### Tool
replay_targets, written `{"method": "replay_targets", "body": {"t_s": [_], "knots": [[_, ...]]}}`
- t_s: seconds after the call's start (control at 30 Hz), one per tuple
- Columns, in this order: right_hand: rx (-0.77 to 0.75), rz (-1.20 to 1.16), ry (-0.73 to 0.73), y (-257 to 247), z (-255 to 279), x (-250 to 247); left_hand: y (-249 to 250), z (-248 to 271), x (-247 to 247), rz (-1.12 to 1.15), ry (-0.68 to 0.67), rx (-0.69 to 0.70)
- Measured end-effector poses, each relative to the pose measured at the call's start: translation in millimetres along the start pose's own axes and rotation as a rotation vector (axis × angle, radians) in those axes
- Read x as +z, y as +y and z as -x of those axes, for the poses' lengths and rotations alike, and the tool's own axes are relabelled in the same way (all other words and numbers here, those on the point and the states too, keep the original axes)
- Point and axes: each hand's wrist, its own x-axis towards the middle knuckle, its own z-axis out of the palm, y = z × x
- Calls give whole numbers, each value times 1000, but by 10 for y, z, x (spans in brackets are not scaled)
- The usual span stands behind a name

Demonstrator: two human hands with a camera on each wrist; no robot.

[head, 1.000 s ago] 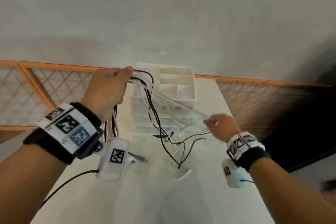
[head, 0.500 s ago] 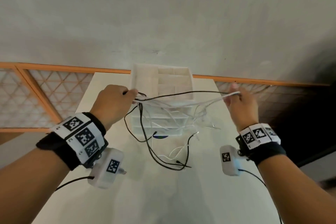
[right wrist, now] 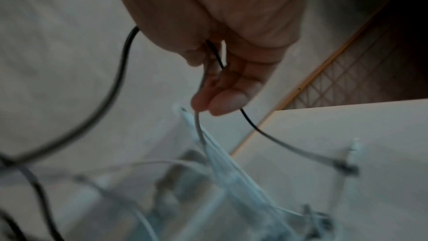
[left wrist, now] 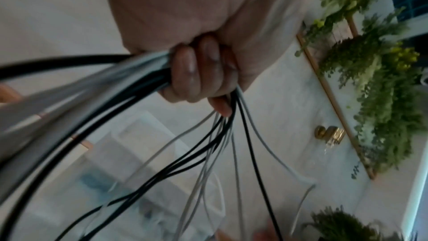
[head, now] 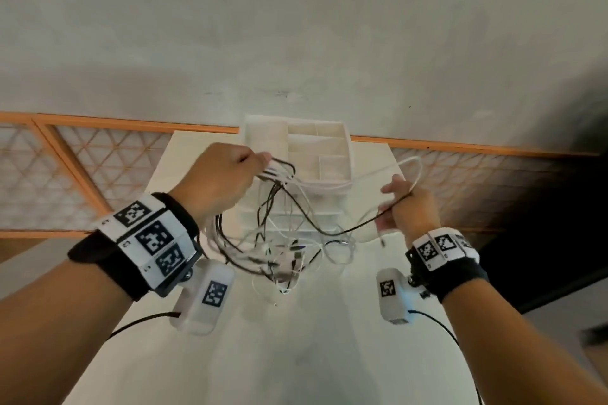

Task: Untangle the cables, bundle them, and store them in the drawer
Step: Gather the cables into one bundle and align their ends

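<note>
Holding the cables [head: 279,240] up over the table [head: 296,355], the left hand [head: 217,181] clenches the gathered bunch so the loose ends hang free. The right hand [head: 406,204] pinches a black and a white strand, probably to draw them out sideways. The drawer unit [head: 316,148] stands just behind.

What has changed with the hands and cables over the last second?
The right hand swung up and out to the right, then dropped a little, drawing a black and a white cable sideways out of the tangle. The left hand dipped slightly but kept gripping the bunched cables. The drawer unit on the table stayed put.
</note>
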Motion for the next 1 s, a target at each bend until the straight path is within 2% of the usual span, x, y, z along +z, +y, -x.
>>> {"method": "replay_targets", "body": {"t_s": [0.07,0.13,0.23,0.37,0.47,0.5,0.53,0.6,0.63,0.67,0.73,0.83,0.93,1.0], "knots": [[-177,-310,44,-287,59,10,-54,3,71,-166,-34,-16],[-338,-475,88,-555,92,-33,-104,18,143,-307,-67,-27],[-442,-632,125,-757,172,-116,-236,53,212,-490,-118,-42],[-599,-234,387,-620,148,-184,-459,39,201,-479,-75,-169],[-745,22,512,-456,119,-216,-611,4,159,-455,-55,-300],[-747,47,506,-410,89,-202,-642,-3,150,-445,-51,-333],[-682,49,464,-359,60,-175,-649,0,151,-432,-54,-350],[-348,-89,281,-241,-38,-120,-575,48,183,-377,-80,-292],[-157,-215,172,-189,-86,-94,-506,73,207,-342,-101,-210],[-40,-302,89,-154,-115,-71,-419,101,230,-310,-125,-121],[-39,-372,5,-142,-144,-30,-263,131,282,-281,-159,-15],[-251,-429,-23,-342,-14,43,-290,78,381,-431,-223,-66],[-666,-249,120,-505,70,12,-563,27,477,-602,-304,-208],[-791,-103,210,-547,103,-84,-744,24,506,-658,-360,-306]]}}
